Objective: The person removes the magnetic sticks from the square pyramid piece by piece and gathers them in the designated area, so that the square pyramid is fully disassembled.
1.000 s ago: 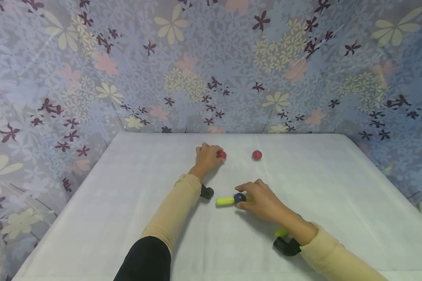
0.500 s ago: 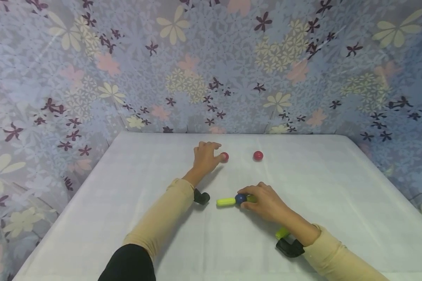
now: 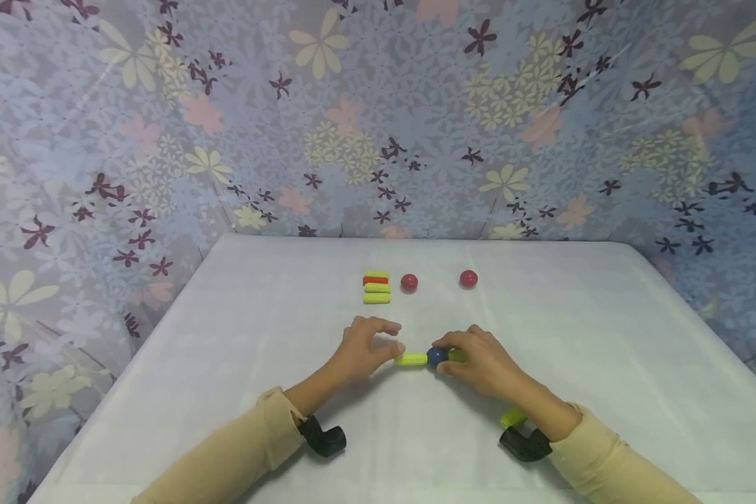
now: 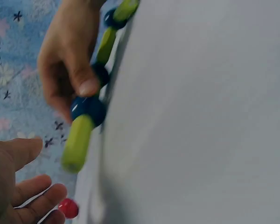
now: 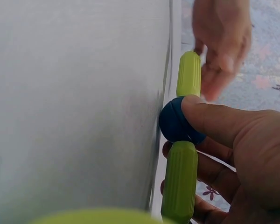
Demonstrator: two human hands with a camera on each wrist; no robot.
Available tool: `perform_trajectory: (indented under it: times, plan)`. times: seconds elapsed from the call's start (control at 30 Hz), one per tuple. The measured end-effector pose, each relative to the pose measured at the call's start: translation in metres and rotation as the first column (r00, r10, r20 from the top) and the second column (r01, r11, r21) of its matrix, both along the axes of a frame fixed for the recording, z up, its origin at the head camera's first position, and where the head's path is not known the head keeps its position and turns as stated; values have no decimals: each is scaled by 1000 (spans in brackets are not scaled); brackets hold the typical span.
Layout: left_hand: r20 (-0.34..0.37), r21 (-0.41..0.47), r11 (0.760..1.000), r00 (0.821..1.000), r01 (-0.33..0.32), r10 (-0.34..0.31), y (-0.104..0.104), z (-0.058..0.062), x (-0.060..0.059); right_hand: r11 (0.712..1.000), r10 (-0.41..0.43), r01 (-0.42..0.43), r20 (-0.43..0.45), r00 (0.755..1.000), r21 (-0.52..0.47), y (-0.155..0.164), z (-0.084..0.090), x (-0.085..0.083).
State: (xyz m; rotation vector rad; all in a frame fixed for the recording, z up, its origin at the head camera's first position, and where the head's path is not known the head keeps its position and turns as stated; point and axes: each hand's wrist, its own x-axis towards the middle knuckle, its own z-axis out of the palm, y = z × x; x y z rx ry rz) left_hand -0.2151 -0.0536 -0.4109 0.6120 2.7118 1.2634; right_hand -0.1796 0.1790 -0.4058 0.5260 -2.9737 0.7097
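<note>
My right hand (image 3: 481, 360) pinches a dark blue ball (image 3: 437, 358) between thumb and fingers. From this ball a ridged yellow-green rod (image 3: 411, 359) points left, and another yellow-green rod (image 5: 179, 182) joins its other side in the right wrist view. More blue balls and rods continue the chain in the left wrist view, such as the far blue ball (image 4: 115, 18); in the head view my right hand and forearm hide much of it. My left hand (image 3: 359, 353) holds nothing, its thumb and fingers spread apart right at the rod's left end.
Two red balls, a left one (image 3: 409, 283) and a right one (image 3: 469, 278), lie toward the back of the white-covered table (image 3: 277, 308). Beside them, several short rods lie stacked in a row, yellow ones (image 3: 376, 298) and a red one (image 3: 375, 281). A flowered cloth (image 3: 416, 119) hangs behind.
My left hand has let go of the left red ball and come back toward me to the rod's end, uncovering the short rods. My right fingers have closed onto the blue ball.
</note>
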Motion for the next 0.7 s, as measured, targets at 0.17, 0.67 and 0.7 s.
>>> perform_trajectory:
  times: [0.17, 0.67, 0.7]
  plan:
    - [-1, -3, 1000, 1000, 31, -31, 2, -12, 16, 1000, -2, 2, 7, 1000, 4, 0, 0, 0]
    - [-113, -25, 1000, 994, 10, -13, 7, -22, 18, 1000, 18, -18, 0, 1000, 3, -1, 0, 2]
    - [-114, -23, 1000, 993, 10, -12, 7, -22, 18, 1000, 19, -19, 0, 1000, 5, -2, 0, 2]
